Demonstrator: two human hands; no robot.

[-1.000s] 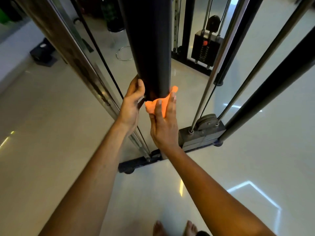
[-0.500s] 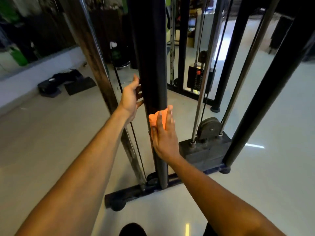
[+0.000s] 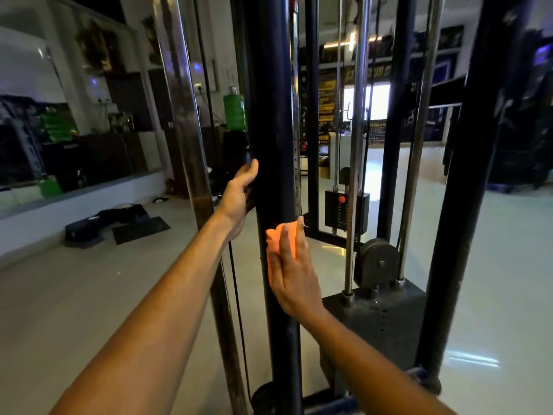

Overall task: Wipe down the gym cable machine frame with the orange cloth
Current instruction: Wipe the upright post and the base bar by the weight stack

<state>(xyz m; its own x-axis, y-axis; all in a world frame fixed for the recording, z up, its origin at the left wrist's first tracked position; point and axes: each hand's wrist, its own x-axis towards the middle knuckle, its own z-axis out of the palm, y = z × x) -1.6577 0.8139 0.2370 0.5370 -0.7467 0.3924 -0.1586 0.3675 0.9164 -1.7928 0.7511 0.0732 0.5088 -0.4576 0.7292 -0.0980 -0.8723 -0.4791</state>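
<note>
My right hand [image 3: 294, 274] presses the orange cloth [image 3: 273, 244] flat under straight fingers against the black upright [image 3: 276, 115]; soft, light, likely to bunch. Left hand [image 3: 239, 196] cups the post above, loosely.

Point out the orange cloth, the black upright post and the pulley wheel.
orange cloth [image 3: 273, 238], head view, upper left fold.
black upright post [image 3: 273, 115], head view, bare front above the hands.
pulley wheel [image 3: 377, 260], head view, its face.
</note>
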